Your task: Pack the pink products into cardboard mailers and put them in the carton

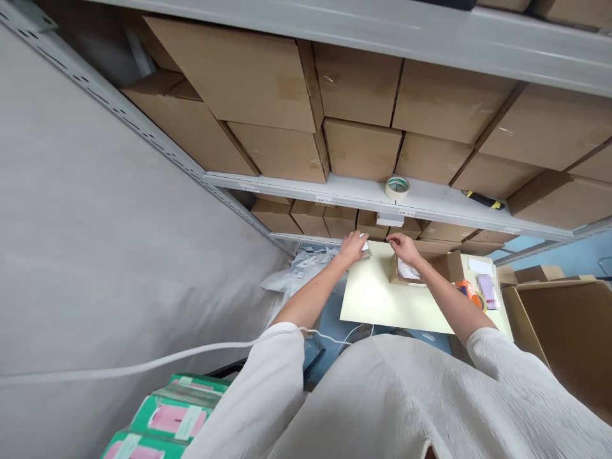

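Observation:
At the left back corner of the pale tabletop (pixel 382 299), my left hand (pixel 354 246) is closed on a small white item (pixel 366 245), partly hidden by the fingers. My right hand (pixel 403 247) is held above the back of the table, its fingers pinched together; whatever they hold, if anything, is too small to make out. Under my right wrist sits an open cardboard box (pixel 396 278) with white material (pixel 408 270) inside.
Shelves of brown cartons (pixel 363 150) rise ahead, with a tape roll (pixel 397 187) and a yellow-black cutter (pixel 482 200) on the ledge. An orange tape dispenser (pixel 471 293) lies right on the table. A large open carton (pixel 564 325) stands at right. A white cable (pixel 191 352) crosses left.

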{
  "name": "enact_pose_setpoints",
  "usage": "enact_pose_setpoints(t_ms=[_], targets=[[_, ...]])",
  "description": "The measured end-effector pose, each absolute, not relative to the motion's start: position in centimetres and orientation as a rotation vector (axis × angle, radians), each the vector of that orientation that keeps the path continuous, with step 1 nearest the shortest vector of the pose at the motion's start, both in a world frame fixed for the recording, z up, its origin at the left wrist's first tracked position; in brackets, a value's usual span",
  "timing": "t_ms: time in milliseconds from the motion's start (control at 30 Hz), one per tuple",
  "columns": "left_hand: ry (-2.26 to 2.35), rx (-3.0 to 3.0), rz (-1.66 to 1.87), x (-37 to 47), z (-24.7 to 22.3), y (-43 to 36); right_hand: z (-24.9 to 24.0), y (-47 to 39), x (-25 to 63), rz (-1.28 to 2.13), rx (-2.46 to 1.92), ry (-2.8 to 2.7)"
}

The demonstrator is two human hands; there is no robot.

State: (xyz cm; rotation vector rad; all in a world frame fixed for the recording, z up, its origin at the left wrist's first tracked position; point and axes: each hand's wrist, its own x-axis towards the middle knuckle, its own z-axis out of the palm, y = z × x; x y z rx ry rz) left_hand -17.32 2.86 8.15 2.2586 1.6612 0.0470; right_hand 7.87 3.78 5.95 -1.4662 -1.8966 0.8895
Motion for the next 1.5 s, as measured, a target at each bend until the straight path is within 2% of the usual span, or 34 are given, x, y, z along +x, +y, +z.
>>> enact_pose_setpoints(t_ms=[167,267,400,700,867,1133,1333,1500], targets=[[1.627,2.294,0.382,-18.4,14.5,3.0,5.8,4.6,8.6,0.846,-1.489,-1.856],[1.553,2.315,0.565,-17.9,18.0,2.7,6.0,4.9,9.7,0.958,-1.434,-1.809],[1.389,2.304,0.723,-15.4,19.9,2.1,7.4,4.7,12.6,1.037,-1.319,-1.842],[1.158,2.240,0.650,-5.9,16.0,1.5,10.0,1.6,24.8,0.798,-1.620,-2.030],[1.305,2.356,0.262,-2.1,13.0,1.0,9.1,-0.7,28.9,0.683,-1.747,-2.144],[1.341,2.487,-0.154,0.5,8.1,0.1,5.5,-2.1,28.7,0.462,-1.851,-2.475],[1.350,2.484,-0.097,0.7,6.9,0.2,4.6,-2.1,28.8,0.435,-1.810,-2.513],[1.423,2.444,0.070,-0.3,7.6,0.2,5.2,-2.4,30.6,0.370,-1.729,-2.261]])
